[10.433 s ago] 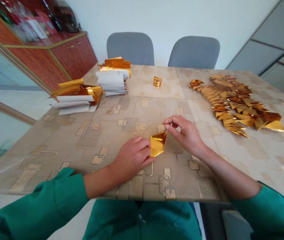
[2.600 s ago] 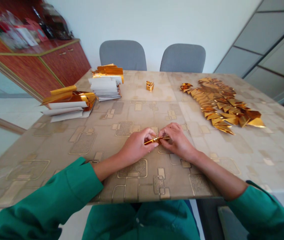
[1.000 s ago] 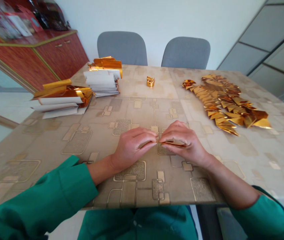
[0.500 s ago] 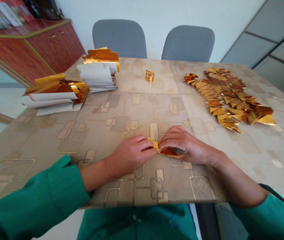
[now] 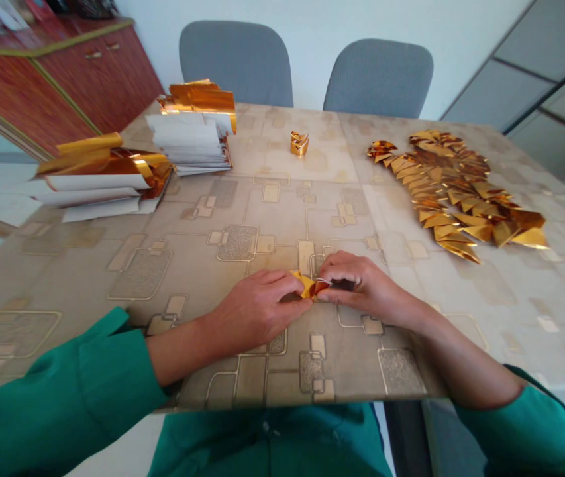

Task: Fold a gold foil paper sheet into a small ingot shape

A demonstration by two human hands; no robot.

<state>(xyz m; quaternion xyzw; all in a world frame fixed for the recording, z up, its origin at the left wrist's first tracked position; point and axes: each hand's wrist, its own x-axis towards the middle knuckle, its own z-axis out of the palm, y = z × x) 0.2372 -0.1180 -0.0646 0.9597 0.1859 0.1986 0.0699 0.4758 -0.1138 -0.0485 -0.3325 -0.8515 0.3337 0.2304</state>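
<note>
Pinching a small folded gold foil piece [image 5: 307, 285] over the patterned tabletop [image 5: 282, 222], left hand [image 5: 257, 315] and right hand [image 5: 364, 286] pressed together on it; slackened or uneven pressure could let the foil slip, spring open or crease askew.
</note>
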